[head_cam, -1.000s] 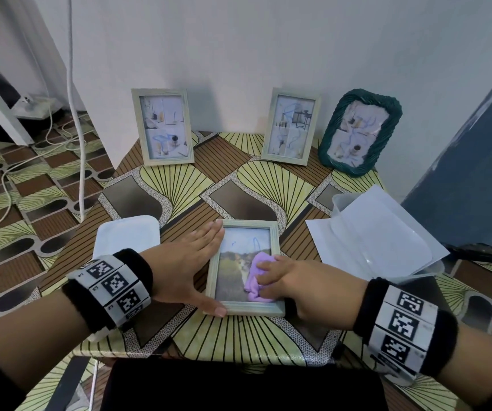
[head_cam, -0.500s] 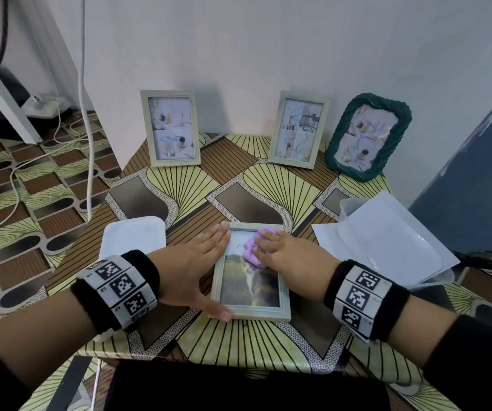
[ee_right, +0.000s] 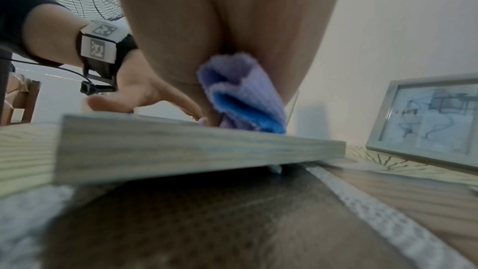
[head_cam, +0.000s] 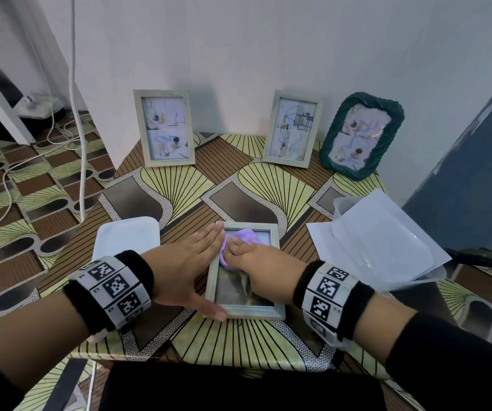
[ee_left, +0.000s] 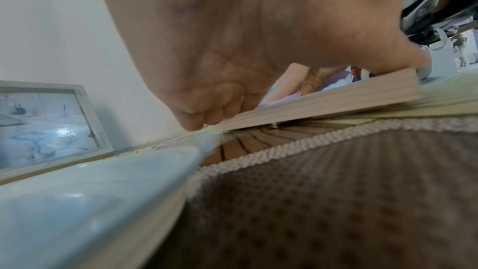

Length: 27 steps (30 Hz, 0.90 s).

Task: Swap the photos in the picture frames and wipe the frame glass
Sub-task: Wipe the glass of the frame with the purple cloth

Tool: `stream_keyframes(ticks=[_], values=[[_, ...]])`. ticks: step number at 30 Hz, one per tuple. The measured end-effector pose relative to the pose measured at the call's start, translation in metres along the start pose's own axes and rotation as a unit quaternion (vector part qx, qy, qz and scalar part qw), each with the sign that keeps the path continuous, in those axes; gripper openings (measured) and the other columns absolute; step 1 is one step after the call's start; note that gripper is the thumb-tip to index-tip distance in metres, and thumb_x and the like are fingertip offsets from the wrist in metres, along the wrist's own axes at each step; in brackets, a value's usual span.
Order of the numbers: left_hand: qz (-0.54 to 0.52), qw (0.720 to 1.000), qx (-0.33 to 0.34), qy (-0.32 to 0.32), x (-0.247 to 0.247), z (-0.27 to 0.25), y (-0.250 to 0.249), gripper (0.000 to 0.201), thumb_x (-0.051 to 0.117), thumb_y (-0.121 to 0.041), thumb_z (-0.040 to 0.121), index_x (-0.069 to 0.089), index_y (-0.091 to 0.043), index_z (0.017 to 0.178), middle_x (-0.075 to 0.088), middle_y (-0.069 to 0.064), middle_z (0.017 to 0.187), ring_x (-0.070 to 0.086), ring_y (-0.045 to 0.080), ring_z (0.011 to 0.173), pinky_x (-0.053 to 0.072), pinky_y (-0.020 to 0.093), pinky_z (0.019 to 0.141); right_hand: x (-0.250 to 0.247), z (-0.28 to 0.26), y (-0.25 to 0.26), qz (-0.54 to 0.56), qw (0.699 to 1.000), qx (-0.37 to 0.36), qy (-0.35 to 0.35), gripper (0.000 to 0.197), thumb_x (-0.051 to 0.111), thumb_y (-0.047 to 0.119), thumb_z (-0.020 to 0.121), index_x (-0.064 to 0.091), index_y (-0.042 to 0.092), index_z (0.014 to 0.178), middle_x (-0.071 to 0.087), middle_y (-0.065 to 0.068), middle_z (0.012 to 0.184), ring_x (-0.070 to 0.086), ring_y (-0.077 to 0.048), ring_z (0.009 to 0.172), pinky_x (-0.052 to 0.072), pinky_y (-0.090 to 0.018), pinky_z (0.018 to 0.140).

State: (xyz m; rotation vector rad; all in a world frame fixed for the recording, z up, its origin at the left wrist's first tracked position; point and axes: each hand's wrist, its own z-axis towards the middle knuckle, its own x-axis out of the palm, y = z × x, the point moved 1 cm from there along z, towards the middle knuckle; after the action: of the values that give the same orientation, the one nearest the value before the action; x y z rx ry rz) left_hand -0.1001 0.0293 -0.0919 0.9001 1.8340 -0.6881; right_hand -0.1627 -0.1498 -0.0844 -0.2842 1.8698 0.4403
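Right hand (head_cam: 256, 269) pinches soft purple cloth (head_cam: 243, 236) on fragile glass; left hand (head_cam: 189, 269), fingers flat, braces light frame (head_cam: 277, 311) by its edge.

Pale wood-grain frame (head_cam: 278, 312) with glossy glass, ribbed purple cloth (ee_right: 245, 97), glossy patterned tablecloth (head_cam: 268, 185).

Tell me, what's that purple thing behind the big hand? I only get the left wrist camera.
Observer: A purple cloth. The right hand holds it down on the glass of the flat frame, near the far end.
Operator: Is it purple all over?
Observer: No. The right wrist camera shows a blue inner fold.
Operator: Are there more pictures than the one I see?
Observer: Yes, three stand against the wall: the left pale frame, the middle pale frame and a green woven frame.
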Motion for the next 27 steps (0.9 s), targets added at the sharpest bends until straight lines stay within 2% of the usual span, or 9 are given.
stream_keyframes(ticks=[3,6,10,12,14,17,20,23,27], values=[[0.005,1.0,0.001,0.003,-0.001,0.0,0.0,0.143,0.035,-0.102,0.053,-0.029,-0.014,0.147,-0.037,-0.001,0.153,-0.037,0.008,0.139,-0.014,0.026,0.115,0.005,-0.01,0.002,0.018,0.999,-0.042,-0.016,0.063,0.045,0.0,0.095,0.027,0.011,0.155,0.013,-0.009,0.165,0.011,-0.018,0.152,0.015,-0.035,0.122],[0.009,1.0,0.0,0.014,-0.001,0.0,0.0,0.144,0.034,-0.102,0.053,-0.031,-0.014,0.145,-0.039,0.0,0.152,-0.037,0.009,0.139,-0.012,0.029,0.119,0.01,-0.025,0.003,0.053,0.993,-0.105,-0.023,0.052,0.049,0.004,0.096,0.046,0.018,0.147,0.028,-0.002,0.161,0.022,-0.017,0.15,0.025,-0.039,0.12],[-0.002,1.0,-0.001,0.018,-0.001,-0.001,0.001,0.144,0.037,-0.102,0.053,-0.033,-0.015,0.144,-0.042,-0.002,0.151,-0.039,0.007,0.137,-0.014,0.025,0.115,0.015,-0.045,0.001,0.136,0.982,-0.131,-0.027,0.052,0.05,-0.003,0.092,0.056,0.019,0.14,0.041,0.004,0.154,0.034,-0.01,0.144,0.027,-0.03,0.119],[-0.005,1.0,-0.001,0.016,-0.001,-0.001,0.001,0.144,0.038,-0.102,0.053,-0.033,-0.016,0.145,-0.041,-0.003,0.151,-0.039,0.006,0.137,-0.015,0.025,0.115,0.012,-0.051,-0.002,0.122,0.984,-0.126,-0.024,0.036,0.053,0.007,0.097,0.065,0.02,0.128,0.056,0.005,0.142,0.05,-0.014,0.132,0.039,-0.033,0.111],[-0.008,1.0,0.0,0.014,-0.001,-0.002,0.001,0.144,0.038,-0.102,0.053,-0.032,-0.016,0.145,-0.041,-0.004,0.151,-0.039,0.005,0.137,-0.014,0.025,0.115,0.004,-0.054,-0.004,0.054,0.991,-0.123,-0.015,0.02,0.053,0.016,0.098,0.071,0.016,0.106,0.064,0.005,0.119,0.06,-0.023,0.107,0.048,-0.038,0.092],[-0.012,1.0,0.001,0.008,-0.001,-0.003,0.001,0.144,0.038,-0.102,0.053,-0.032,-0.016,0.146,-0.04,-0.003,0.152,-0.037,0.005,0.138,-0.012,0.025,0.116,-0.005,-0.058,-0.006,-0.049,0.994,-0.091,0.019,0.024,0.052,0.013,0.09,0.069,0.015,0.108,0.062,0.002,0.121,0.058,-0.025,0.109,0.048,-0.037,0.089],[-0.018,1.0,-0.003,0.013,-0.001,-0.003,-0.001,0.143,0.037,-0.101,0.054,-0.032,-0.016,0.145,-0.041,-0.003,0.151,-0.037,0.006,0.138,-0.008,0.028,0.119,-0.007,-0.059,-0.005,-0.064,0.995,-0.077,0.025,0.032,0.048,0.007,0.089,0.068,0.015,0.112,0.059,0.0,0.128,0.057,-0.025,0.114,0.048,-0.035,0.089],[-0.019,1.0,-0.007,0.019,-0.001,-0.003,-0.002,0.143,0.038,-0.101,0.054,-0.033,-0.016,0.145,-0.042,-0.003,0.151,-0.038,0.007,0.138,-0.008,0.029,0.119,-0.013,-0.052,-0.005,-0.073,0.995,-0.061,0.005,0.032,0.046,0.002,0.085,0.066,0.014,0.108,0.059,0.0,0.122,0.058,-0.022,0.106,0.046,-0.032,0.081],[-0.014,1.0,-0.008,0.02,-0.001,-0.003,-0.002,0.144,0.037,-0.101,0.054,-0.031,-0.015,0.146,-0.041,-0.002,0.151,-0.037,0.008,0.139,-0.006,0.031,0.121,-0.021,-0.036,-0.01,-0.063,0.998,0.003,-0.012,0.027,0.051,0.002,0.083,0.065,0.014,0.103,0.06,0.0,0.111,0.057,-0.021,0.097,0.025,-0.02,0.065]])
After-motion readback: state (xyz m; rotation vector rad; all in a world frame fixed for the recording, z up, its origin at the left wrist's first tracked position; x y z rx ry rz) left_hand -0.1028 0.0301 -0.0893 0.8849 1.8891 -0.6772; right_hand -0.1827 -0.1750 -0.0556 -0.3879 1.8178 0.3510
